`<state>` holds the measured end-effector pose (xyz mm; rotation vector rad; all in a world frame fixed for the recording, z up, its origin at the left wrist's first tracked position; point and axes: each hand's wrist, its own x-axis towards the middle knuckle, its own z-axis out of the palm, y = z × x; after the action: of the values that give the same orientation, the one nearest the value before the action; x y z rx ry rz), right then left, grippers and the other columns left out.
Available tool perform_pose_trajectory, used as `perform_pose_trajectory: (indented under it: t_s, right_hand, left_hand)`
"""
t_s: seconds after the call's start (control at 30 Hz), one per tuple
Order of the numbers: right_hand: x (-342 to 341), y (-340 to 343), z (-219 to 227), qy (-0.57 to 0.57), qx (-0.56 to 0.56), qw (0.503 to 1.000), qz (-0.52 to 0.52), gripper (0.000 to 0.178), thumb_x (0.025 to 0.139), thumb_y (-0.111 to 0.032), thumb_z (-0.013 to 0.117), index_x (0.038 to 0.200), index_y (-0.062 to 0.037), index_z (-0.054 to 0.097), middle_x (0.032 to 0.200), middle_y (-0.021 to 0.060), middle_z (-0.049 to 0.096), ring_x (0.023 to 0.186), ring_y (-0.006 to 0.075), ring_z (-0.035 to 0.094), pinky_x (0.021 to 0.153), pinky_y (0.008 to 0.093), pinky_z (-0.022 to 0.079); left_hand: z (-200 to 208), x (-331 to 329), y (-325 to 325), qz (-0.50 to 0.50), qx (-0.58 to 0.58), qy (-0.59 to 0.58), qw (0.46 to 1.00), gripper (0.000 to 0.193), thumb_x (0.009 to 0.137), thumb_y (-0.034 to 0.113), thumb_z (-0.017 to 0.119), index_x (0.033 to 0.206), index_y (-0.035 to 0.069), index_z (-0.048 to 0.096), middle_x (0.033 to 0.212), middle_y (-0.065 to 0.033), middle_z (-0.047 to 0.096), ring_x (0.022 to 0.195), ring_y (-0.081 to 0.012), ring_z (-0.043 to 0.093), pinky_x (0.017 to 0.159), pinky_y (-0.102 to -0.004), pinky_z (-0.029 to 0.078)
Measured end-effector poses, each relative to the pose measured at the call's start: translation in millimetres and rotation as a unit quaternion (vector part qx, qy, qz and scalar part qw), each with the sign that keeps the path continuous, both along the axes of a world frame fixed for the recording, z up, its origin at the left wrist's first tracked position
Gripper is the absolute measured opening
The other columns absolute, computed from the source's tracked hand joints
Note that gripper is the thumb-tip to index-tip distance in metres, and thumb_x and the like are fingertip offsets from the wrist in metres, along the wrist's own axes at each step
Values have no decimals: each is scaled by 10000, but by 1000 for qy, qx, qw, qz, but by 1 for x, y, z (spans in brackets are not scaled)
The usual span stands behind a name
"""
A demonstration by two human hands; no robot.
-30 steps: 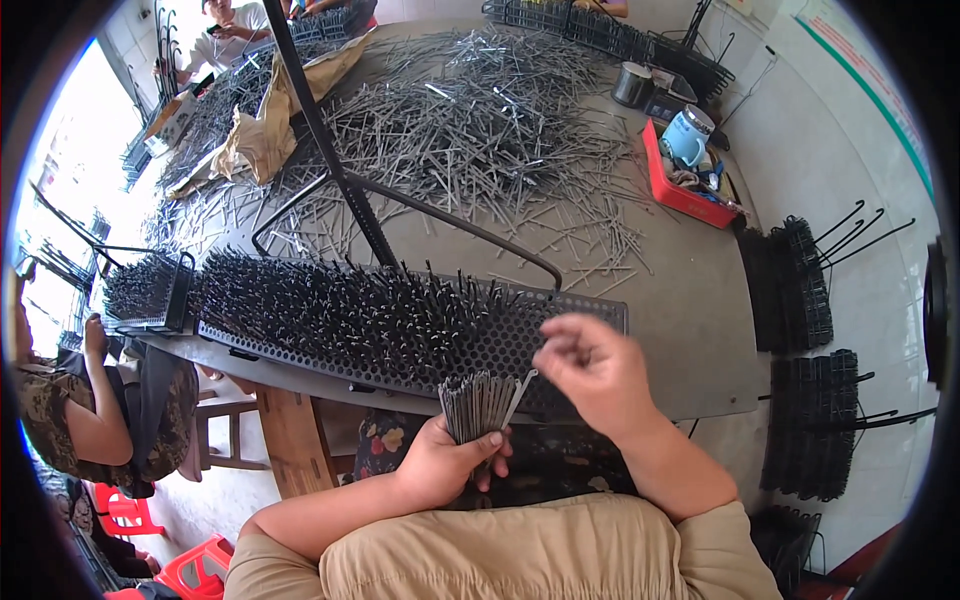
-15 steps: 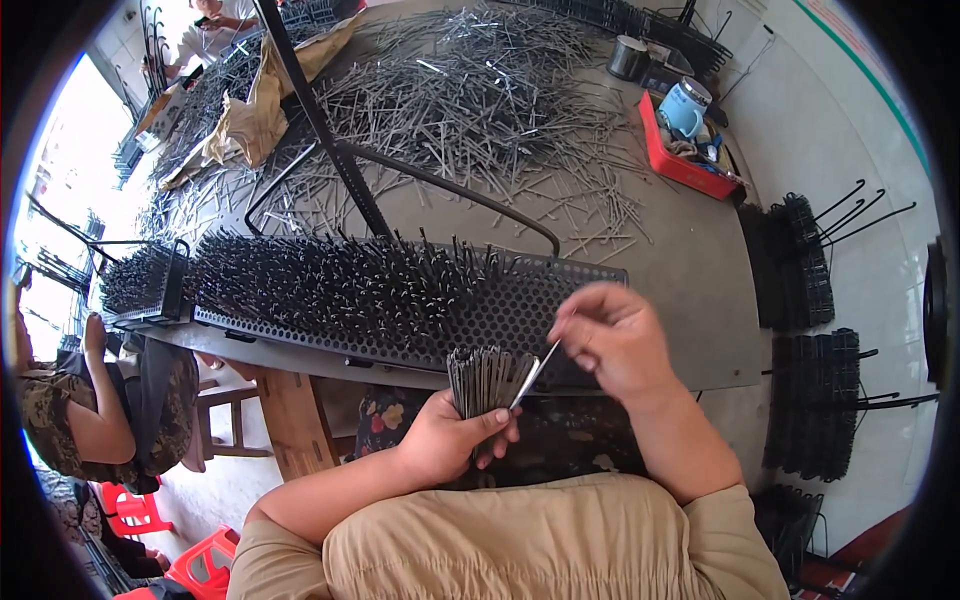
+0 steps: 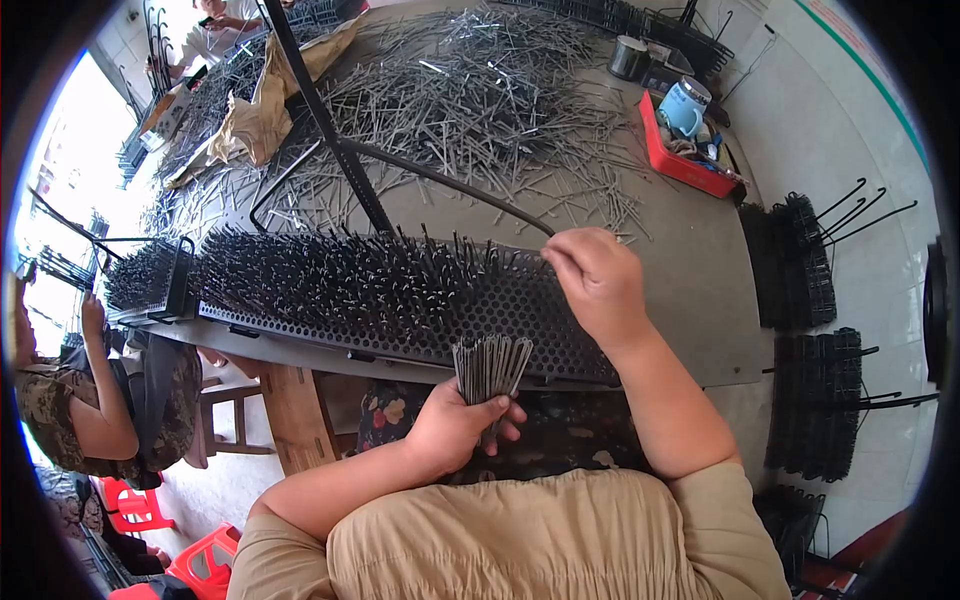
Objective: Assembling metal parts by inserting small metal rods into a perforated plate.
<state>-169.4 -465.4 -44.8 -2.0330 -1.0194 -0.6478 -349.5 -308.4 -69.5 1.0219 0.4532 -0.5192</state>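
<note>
My left hand (image 3: 455,425) is wrapped round an upright bundle of thin grey slotted metal strips (image 3: 490,366), thumb across the front, in front of my body. Beyond it lies a long black perforated rack (image 3: 520,318), with many dark metal pieces (image 3: 330,285) standing in its holes on the left and centre. Bare holes show toward its right. Over the right end of the rack is my right hand (image 3: 598,280), fingers pinched together. Whatever is between those fingertips, if anything, I cannot make out.
A black metal frame (image 3: 335,150) rises behind the rack. Loose strips (image 3: 470,110) are heaped on the table, beside torn brown paper (image 3: 250,125). A red tray (image 3: 690,172) holds a blue mug (image 3: 684,108). Black pieces hang at the right wall; another person (image 3: 95,420) sits left.
My right hand has moved away from the bundle, up and forward over the rack's right end. The bright strip leaning out of the bundle no longer shows there. My left hand stays nearly still.
</note>
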Motion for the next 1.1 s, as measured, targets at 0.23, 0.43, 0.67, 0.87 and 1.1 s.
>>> perform_pose_trajectory:
  t_s: [0.23,0.43,0.67,0.87,1.1]
  right_hand:
    - [-51,-4,4,297,66,952,-26,169,832,1,702,992,-5,647,889,47,655,757,93,613,646,230,488]
    - [-86,-17,7,616,145,757,162,163,870,-9,675,1027,9,639,887,52,658,712,70,605,554,197,474]
    - [-44,-19,10,407,251,878,-6,141,866,8,655,975,-32,575,816,76,677,627,87,609,506,178,445]
    - [-14,-12,9,41,122,991,-38,184,817,50,700,937,-19,579,805,75,680,695,119,652,615,229,511]
    - [-10,-9,2,12,-17,999,-32,98,797,12,694,873,-28,648,852,109,675,712,236,664,644,293,514]
  left_hand:
    - [-6,-6,4,3,-6,-54,999,102,947,40,530,1030,-3,570,880,-108,641,689,-181,639,485,-271,465]
    - [5,-8,1,26,-45,-88,995,126,957,63,544,1066,14,581,888,-70,659,703,-145,648,489,-242,482]
    - [-3,-2,1,16,8,-27,999,121,956,81,547,1051,14,581,867,-87,667,698,-156,657,494,-253,472]
    - [3,3,-1,17,42,0,999,97,937,46,544,1018,-5,565,854,-115,653,670,-188,644,474,-266,443]
    - [1,1,0,0,39,9,999,94,945,80,562,1005,10,576,856,-100,662,678,-171,655,469,-271,439]
